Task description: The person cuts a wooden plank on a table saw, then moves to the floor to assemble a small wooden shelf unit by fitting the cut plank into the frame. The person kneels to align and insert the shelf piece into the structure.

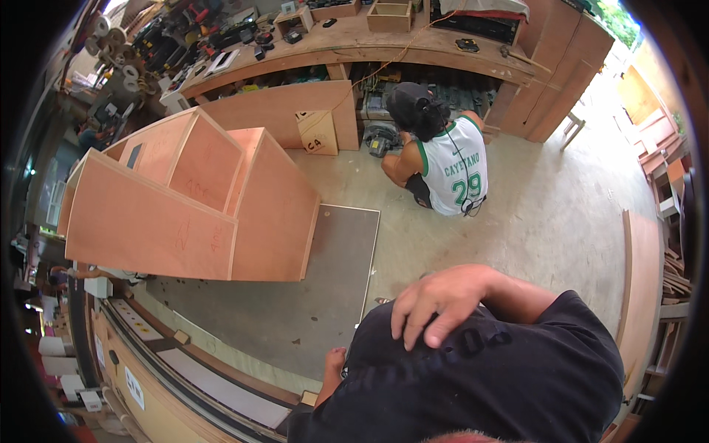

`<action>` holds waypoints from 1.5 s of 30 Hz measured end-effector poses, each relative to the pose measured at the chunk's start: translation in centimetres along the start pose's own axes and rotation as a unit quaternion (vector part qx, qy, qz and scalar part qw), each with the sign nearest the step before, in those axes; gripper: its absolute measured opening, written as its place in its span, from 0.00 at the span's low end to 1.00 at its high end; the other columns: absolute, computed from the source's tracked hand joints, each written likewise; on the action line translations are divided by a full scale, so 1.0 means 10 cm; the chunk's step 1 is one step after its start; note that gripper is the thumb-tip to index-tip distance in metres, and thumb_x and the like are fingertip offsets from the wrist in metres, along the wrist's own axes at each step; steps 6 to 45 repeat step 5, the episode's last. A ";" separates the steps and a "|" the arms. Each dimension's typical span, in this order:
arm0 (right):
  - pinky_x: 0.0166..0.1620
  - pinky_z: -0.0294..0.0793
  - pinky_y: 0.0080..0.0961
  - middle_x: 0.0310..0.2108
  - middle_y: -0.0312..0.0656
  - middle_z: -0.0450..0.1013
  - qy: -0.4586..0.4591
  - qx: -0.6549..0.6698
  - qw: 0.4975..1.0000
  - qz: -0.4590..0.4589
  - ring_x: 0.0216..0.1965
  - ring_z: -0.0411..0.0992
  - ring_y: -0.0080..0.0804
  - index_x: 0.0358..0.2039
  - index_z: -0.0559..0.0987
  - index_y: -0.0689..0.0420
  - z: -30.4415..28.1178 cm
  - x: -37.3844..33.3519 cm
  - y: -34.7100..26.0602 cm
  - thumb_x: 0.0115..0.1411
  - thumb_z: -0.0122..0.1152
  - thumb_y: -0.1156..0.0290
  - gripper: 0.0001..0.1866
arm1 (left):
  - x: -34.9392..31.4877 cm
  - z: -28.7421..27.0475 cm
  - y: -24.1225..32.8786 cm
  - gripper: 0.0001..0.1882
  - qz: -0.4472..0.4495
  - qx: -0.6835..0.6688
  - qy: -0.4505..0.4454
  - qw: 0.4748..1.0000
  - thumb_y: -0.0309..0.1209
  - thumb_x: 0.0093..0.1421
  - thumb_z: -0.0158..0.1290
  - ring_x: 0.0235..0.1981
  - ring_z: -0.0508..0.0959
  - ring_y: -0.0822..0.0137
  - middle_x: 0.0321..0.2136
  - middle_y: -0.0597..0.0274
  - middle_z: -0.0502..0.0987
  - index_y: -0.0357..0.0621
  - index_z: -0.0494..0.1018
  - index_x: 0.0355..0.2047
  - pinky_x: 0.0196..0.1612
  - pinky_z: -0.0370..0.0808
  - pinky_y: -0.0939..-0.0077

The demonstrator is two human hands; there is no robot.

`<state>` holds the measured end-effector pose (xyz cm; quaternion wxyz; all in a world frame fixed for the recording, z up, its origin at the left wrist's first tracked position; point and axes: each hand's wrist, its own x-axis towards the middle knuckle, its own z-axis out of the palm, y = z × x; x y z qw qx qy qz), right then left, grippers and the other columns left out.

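Note:
My right hand [444, 301] lies over the front of my dark shirt [473, 362], fingers spread and slightly bent, with nothing in it. Low at my left side, beside the shirt's edge, my left hand [335, 362] shows only in part. Its fingers look curled in, and anything inside them is hidden. Ahead on the left, nearest to that hand, stands a large reddish plywood cabinet [155, 214] with open compartments. It rests over a dark flat panel [340, 251] on the floor. Neither hand touches the cabinet.
A person in a white sleeveless jersey [458, 170] squats ahead, a hand at a circular saw [380, 140]. Behind runs a long wooden workbench [325, 55] holding tools. A plywood sheet [273, 107] leans against it. Boards [639, 273] stand at right; a long sliding rail [221, 387] lies left.

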<state>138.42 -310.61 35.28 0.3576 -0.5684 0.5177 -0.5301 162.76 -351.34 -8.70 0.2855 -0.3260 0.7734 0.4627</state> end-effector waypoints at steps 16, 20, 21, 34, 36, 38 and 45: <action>0.56 0.70 0.45 0.50 0.54 0.75 0.147 -0.163 0.924 0.314 0.53 0.73 0.46 0.45 0.84 0.55 -0.13 -0.04 0.45 0.61 0.63 0.52 0.21 | 0.56 -0.19 0.31 0.19 -0.016 -0.006 -0.006 1.000 0.40 0.58 0.58 0.43 0.80 0.61 0.39 0.52 0.83 0.39 0.81 0.43 0.49 0.74 0.65; 0.56 0.70 0.45 0.50 0.54 0.75 0.147 -0.163 0.924 0.314 0.53 0.73 0.46 0.45 0.84 0.55 -0.13 -0.04 0.45 0.61 0.63 0.52 0.21 | 0.56 -0.19 0.31 0.19 -0.016 -0.006 -0.006 1.000 0.40 0.58 0.58 0.43 0.80 0.61 0.39 0.52 0.83 0.39 0.81 0.43 0.49 0.74 0.65; 0.56 0.70 0.45 0.50 0.54 0.75 0.147 -0.163 0.924 0.314 0.53 0.73 0.46 0.45 0.84 0.55 -0.13 -0.04 0.45 0.61 0.63 0.52 0.21 | 0.56 -0.19 0.31 0.19 -0.016 -0.006 -0.006 1.000 0.40 0.58 0.58 0.43 0.80 0.61 0.39 0.52 0.83 0.39 0.81 0.43 0.49 0.74 0.65; 0.56 0.70 0.45 0.50 0.54 0.75 0.147 -0.163 0.924 0.314 0.53 0.73 0.46 0.45 0.84 0.55 -0.13 -0.04 0.45 0.61 0.63 0.52 0.21 | 0.56 -0.19 0.31 0.19 -0.016 -0.006 -0.006 1.000 0.40 0.58 0.58 0.43 0.80 0.61 0.39 0.52 0.83 0.39 0.81 0.43 0.49 0.74 0.65; 0.56 0.70 0.45 0.50 0.54 0.75 0.147 -0.163 0.924 0.314 0.53 0.73 0.46 0.45 0.84 0.55 -0.13 -0.04 0.45 0.61 0.63 0.52 0.21 | 0.56 -0.19 0.31 0.19 -0.016 -0.006 -0.006 1.000 0.40 0.58 0.58 0.43 0.80 0.61 0.39 0.52 0.83 0.39 0.81 0.43 0.49 0.74 0.65; 0.56 0.70 0.45 0.50 0.54 0.75 0.147 -0.163 0.924 0.314 0.53 0.73 0.46 0.45 0.84 0.55 -0.13 -0.04 0.45 0.61 0.63 0.52 0.21 | 0.56 -0.19 0.31 0.19 -0.016 -0.006 -0.006 1.000 0.40 0.58 0.58 0.43 0.80 0.61 0.39 0.52 0.83 0.39 0.81 0.43 0.49 0.74 0.65; 0.56 0.70 0.45 0.50 0.54 0.75 0.147 -0.163 0.924 0.314 0.53 0.73 0.46 0.45 0.84 0.55 -0.13 -0.04 0.45 0.61 0.63 0.52 0.21 | 0.56 -0.19 0.31 0.19 -0.016 -0.006 -0.006 1.000 0.40 0.58 0.58 0.43 0.80 0.61 0.39 0.52 0.83 0.39 0.81 0.43 0.49 0.74 0.65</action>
